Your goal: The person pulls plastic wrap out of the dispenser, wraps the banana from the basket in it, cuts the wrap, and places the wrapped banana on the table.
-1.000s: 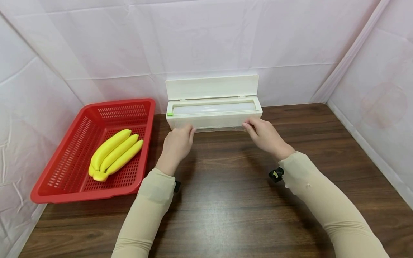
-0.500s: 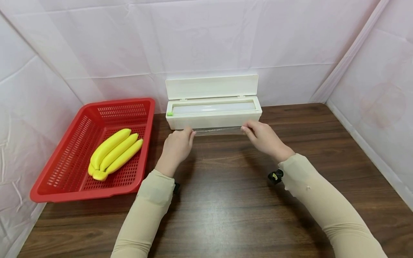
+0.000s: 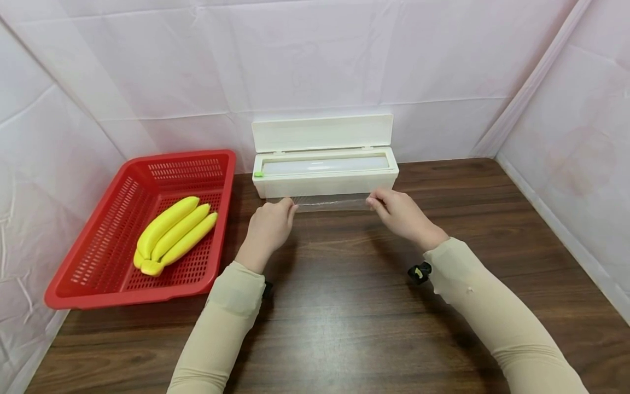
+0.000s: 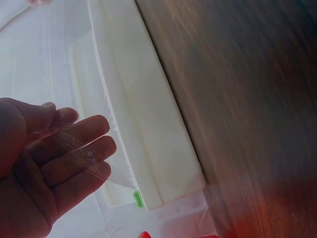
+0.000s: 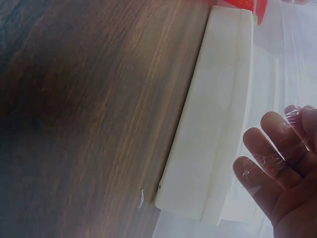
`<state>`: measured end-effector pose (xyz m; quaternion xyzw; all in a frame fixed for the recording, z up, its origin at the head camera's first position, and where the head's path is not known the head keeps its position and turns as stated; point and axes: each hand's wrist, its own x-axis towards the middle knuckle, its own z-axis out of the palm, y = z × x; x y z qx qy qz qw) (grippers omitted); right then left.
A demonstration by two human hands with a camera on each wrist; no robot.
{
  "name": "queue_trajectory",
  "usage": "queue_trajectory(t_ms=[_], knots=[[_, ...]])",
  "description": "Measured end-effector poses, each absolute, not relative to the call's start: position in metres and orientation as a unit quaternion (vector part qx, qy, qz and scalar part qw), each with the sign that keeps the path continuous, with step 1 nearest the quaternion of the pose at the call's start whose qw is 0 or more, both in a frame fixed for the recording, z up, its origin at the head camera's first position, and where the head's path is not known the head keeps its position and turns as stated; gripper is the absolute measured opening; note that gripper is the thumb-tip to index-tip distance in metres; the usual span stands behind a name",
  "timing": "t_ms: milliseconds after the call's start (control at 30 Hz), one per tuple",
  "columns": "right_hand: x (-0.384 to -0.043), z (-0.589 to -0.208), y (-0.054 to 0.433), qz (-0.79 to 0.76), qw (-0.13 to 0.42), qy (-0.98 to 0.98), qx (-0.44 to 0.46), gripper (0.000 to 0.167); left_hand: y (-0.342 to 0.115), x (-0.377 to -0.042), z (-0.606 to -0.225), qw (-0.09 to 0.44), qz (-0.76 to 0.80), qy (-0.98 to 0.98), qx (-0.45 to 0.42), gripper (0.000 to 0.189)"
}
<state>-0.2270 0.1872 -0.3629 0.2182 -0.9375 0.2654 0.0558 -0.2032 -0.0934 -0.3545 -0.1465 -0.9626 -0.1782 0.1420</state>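
Note:
Clear plastic wrap [image 3: 332, 204] stretches between my two hands, just in front of a long white dispenser box [image 3: 327, 184]. The box's lid [image 3: 322, 133] stands raised, and a roll of wrap [image 3: 325, 165] lies inside. My left hand [image 3: 269, 223] pinches the film's left corner between thumb and index finger; in the left wrist view the other fingers [image 4: 81, 166] lie behind the film. At the right corner my right hand [image 3: 402, 215] pinches it likewise, with film across the fingers [image 5: 267, 153] in the right wrist view. A green slider [image 3: 258, 174] sits at the box's left end.
A red perforated basket [image 3: 227, 219] stands to the left, holding a bunch of yellow bananas [image 3: 172, 235]. All this rests on a dark wooden table [image 3: 334, 328]. White cloth [image 3: 315, 60] hangs behind the box and along both sides.
Both hands have drawn slightly back from the box, pulling more film out toward me. The box, basket and bananas keep their places.

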Motion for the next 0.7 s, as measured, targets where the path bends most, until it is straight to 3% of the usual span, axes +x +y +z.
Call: queue_trajectory(t_ms=[700], knots=[[-0.2251, -0.3680, 0.1849, 0.233, 0.044, -0.946, 0.223, 0.022, -0.0935, -0.2013, -0.3574, 0.112, -0.159, -0.969, -0.155, 0.022]])
